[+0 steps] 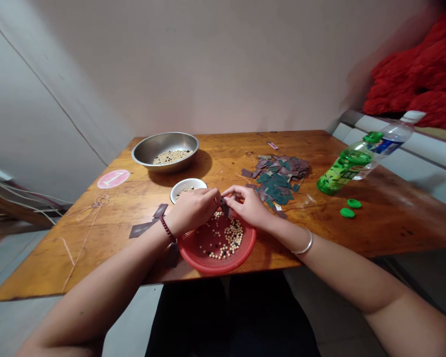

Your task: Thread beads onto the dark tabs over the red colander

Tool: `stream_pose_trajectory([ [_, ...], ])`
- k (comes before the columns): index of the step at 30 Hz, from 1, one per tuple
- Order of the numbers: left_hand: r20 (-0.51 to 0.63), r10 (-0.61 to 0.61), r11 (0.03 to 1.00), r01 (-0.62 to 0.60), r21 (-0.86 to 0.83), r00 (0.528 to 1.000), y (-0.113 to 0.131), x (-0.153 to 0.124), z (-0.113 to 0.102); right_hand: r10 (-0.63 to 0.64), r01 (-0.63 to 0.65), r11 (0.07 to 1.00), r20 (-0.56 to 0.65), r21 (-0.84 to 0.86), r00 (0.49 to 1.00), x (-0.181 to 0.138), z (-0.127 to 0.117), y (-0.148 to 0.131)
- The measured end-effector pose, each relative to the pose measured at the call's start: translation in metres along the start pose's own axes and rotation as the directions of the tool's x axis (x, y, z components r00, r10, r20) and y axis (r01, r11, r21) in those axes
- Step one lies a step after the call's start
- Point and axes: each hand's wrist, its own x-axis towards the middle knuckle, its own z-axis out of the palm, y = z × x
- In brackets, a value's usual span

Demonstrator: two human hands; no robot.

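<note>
Over a red plastic basket (245,254), both of my hands meet, fingertip to fingertip. My left hand (196,210) is closed in a pinch, its wrist wearing a beaded bracelet. Thumb and finger of my right hand (249,206) are pressed together on the other side. Between them is a small dark piece of sheet material (226,209), partly hidden by my fingers. Pale yellow beans (233,237), with a few black ones among them, lie in the basket below. A white bowl (189,183) holding some beans stands just behind my left hand.
A steel basin (165,139) with beans stands farther back. Dark green and brown scraps (277,183) are piled right of centre. On the right are a green bottle (344,168), a clear bottle (392,136) and green caps (347,212). String (96,201) lies at left.
</note>
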Motion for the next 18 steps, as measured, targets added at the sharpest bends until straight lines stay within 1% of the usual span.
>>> stream_pose_trajectory([
  [18, -0.023, 0.008, 1.0, -0.008, -0.005, 1.0, 0.0, -0.0018, 0.0018, 0.01, -0.01, 1.0, -0.005, -0.01, 1.0, -0.0012, -0.0005, -0.0035],
])
